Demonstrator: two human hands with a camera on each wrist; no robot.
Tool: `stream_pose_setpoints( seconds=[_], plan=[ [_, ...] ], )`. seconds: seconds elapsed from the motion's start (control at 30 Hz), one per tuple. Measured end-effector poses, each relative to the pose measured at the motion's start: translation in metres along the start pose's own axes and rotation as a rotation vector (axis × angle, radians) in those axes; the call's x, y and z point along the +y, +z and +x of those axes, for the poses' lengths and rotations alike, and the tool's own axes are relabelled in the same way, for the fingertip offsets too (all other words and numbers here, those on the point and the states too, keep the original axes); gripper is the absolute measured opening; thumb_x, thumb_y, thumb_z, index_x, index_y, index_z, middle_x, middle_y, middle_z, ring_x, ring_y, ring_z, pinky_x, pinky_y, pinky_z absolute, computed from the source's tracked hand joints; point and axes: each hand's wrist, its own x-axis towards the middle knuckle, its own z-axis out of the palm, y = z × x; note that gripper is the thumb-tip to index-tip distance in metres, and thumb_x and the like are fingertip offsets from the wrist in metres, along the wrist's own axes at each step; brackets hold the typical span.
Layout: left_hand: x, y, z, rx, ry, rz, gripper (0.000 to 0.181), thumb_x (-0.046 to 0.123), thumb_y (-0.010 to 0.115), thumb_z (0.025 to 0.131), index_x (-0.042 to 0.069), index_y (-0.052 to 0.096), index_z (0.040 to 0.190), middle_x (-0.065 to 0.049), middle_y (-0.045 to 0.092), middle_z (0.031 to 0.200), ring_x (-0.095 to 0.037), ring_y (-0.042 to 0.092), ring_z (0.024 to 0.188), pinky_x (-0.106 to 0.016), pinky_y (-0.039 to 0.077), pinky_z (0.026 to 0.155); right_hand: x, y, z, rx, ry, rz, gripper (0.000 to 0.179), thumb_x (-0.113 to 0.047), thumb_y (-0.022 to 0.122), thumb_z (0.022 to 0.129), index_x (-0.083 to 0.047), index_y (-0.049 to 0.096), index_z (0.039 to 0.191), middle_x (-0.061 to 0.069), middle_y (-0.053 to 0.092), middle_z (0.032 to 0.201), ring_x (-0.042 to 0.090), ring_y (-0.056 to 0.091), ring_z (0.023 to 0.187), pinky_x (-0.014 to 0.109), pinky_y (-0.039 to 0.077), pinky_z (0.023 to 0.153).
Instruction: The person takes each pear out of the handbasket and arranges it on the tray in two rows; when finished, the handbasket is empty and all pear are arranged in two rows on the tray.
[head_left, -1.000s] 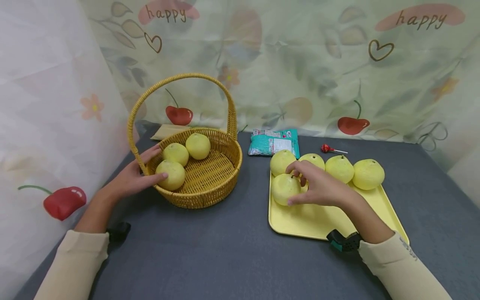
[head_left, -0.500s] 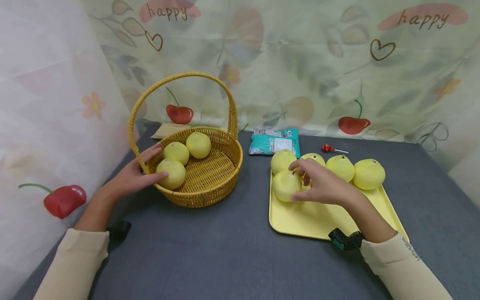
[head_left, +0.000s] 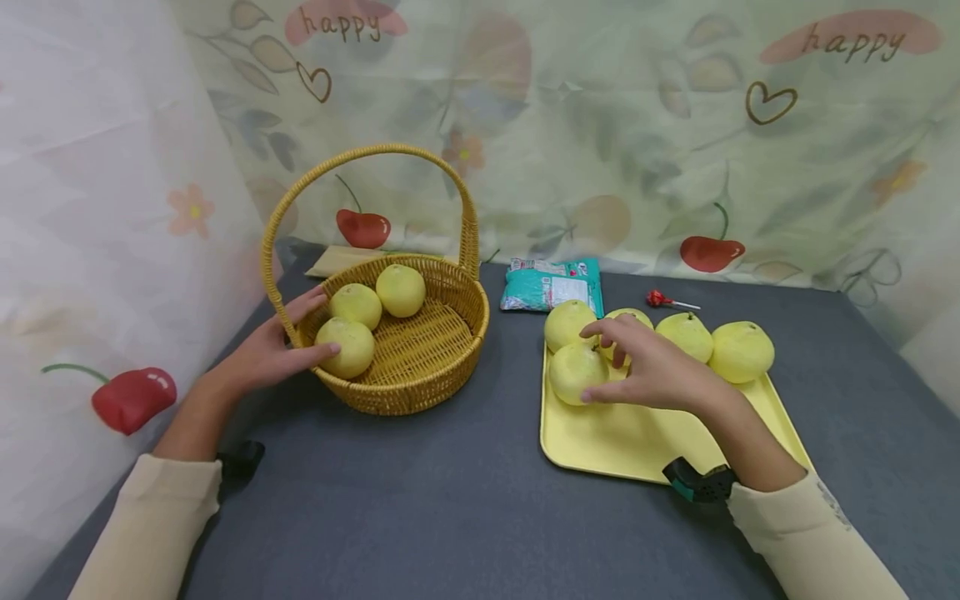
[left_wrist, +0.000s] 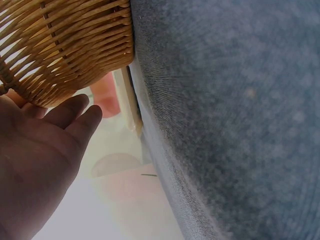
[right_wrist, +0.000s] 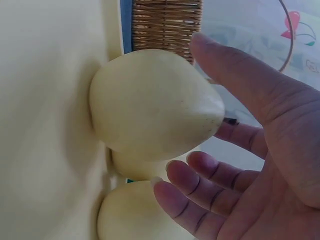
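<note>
At the left stands a wicker basket [head_left: 405,400] with a tall hoop handle and three yellow-green pomelos [head_left: 354,348] inside. My left hand [head_left: 272,357] holds its left rim, the thumb over the edge beside the nearest pomelo and the fingers along the outside wall, as the left wrist view shows. On a yellow tray [head_left: 600,446] at the right, my right hand [head_left: 660,365] surrounds the front pomelo [head_left: 573,375] with thumb and fingers spread. In the right wrist view a gap shows between the lower fingers and this pomelo [right_wrist: 150,105], which rests on the tray.
Several more pomelos [head_left: 742,352] line the tray's far edge. Behind them lie a teal packet [head_left: 551,287] and a red lollipop [head_left: 658,298]. A flat tan item [head_left: 341,260] lies behind the basket. Patterned cloth [head_left: 570,150] hangs at the back and sides.
The front pomelo has shifted slightly back toward the row behind it, and its stem has turned a little. My right hand moved slightly with it. The left hand stays at the basket.
</note>
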Motion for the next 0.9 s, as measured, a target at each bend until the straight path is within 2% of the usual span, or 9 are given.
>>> stream_pose_setpoints(
  seconds=[0.1, 0.2, 0.33, 0.4, 0.6, 0.7, 0.9],
  plan=[
    [0.0, 0.0, 0.001, -0.005, -0.003, -0.002, 0.085, 0.032, 0.073, 0.093, 0.005, 0.026, 0.159, -0.006, 0.011, 0.167, -0.03, 0.006, 0.151, -0.062, 0.015, 0.115, -0.007, -0.003, -0.001, 0.027, 0.003, 0.01, 0.069, -0.038, 0.088, 0.078, -0.008, 0.058, 0.133, 0.011, 0.053, 0.116, 0.027, 0.055, 0.099, 0.047, 0.05, 0.084],
    [0.001, 0.0, 0.002, -0.001, -0.004, 0.005, 0.085, 0.032, 0.073, 0.093, 0.005, 0.025, 0.159, -0.006, 0.011, 0.167, -0.031, 0.006, 0.151, -0.062, 0.015, 0.115, -0.017, -0.005, 0.003, 0.079, -0.03, 0.037, 0.061, -0.034, 0.085, 0.083, -0.009, 0.06, 0.132, 0.012, 0.053, 0.119, 0.03, 0.056, 0.104, 0.051, 0.048, 0.088],
    [0.001, 0.0, 0.001, 0.009, -0.001, 0.007, 0.086, 0.03, 0.073, 0.093, 0.004, 0.025, 0.159, -0.008, 0.012, 0.167, -0.032, 0.007, 0.151, -0.062, 0.016, 0.114, -0.037, -0.002, 0.017, 0.17, -0.126, 0.138, 0.043, -0.019, 0.081, 0.087, -0.008, 0.064, 0.125, 0.01, 0.057, 0.121, 0.03, 0.059, 0.107, 0.051, 0.049, 0.091],
    [0.002, 0.0, 0.0, 0.011, -0.001, 0.003, 0.085, 0.029, 0.074, 0.093, 0.003, 0.026, 0.158, -0.008, 0.013, 0.167, -0.032, 0.007, 0.151, -0.061, 0.016, 0.114, -0.05, 0.001, 0.028, 0.177, -0.162, 0.219, 0.039, -0.014, 0.079, 0.088, -0.007, 0.064, 0.123, 0.009, 0.058, 0.122, 0.029, 0.06, 0.109, 0.048, 0.049, 0.094],
    [-0.001, 0.0, 0.0, 0.008, 0.003, -0.001, 0.084, 0.03, 0.073, 0.094, 0.004, 0.026, 0.159, -0.008, 0.012, 0.167, -0.032, 0.007, 0.151, -0.062, 0.016, 0.114, -0.09, 0.024, 0.071, 0.074, -0.2, 0.439, 0.043, -0.009, 0.07, 0.095, -0.002, 0.056, 0.134, 0.01, 0.056, 0.135, 0.025, 0.057, 0.121, 0.043, 0.046, 0.102],
    [-0.002, 0.0, 0.0, 0.0, 0.001, -0.001, 0.085, 0.031, 0.072, 0.094, 0.005, 0.025, 0.159, -0.007, 0.011, 0.167, -0.032, 0.006, 0.151, -0.063, 0.016, 0.114, -0.104, 0.041, 0.094, 0.018, -0.192, 0.468, 0.046, -0.009, 0.069, 0.095, -0.003, 0.052, 0.138, 0.01, 0.054, 0.139, 0.024, 0.055, 0.124, 0.04, 0.045, 0.103],
    [-0.001, 0.0, -0.001, -0.001, -0.015, 0.013, 0.085, 0.034, 0.072, 0.094, 0.008, 0.026, 0.159, -0.005, 0.011, 0.167, -0.032, 0.007, 0.151, -0.063, 0.017, 0.114, -0.122, 0.072, 0.133, -0.097, -0.139, 0.445, 0.055, -0.011, 0.068, 0.095, -0.004, 0.046, 0.145, 0.012, 0.049, 0.145, 0.027, 0.052, 0.129, 0.034, 0.045, 0.102]
  ],
)
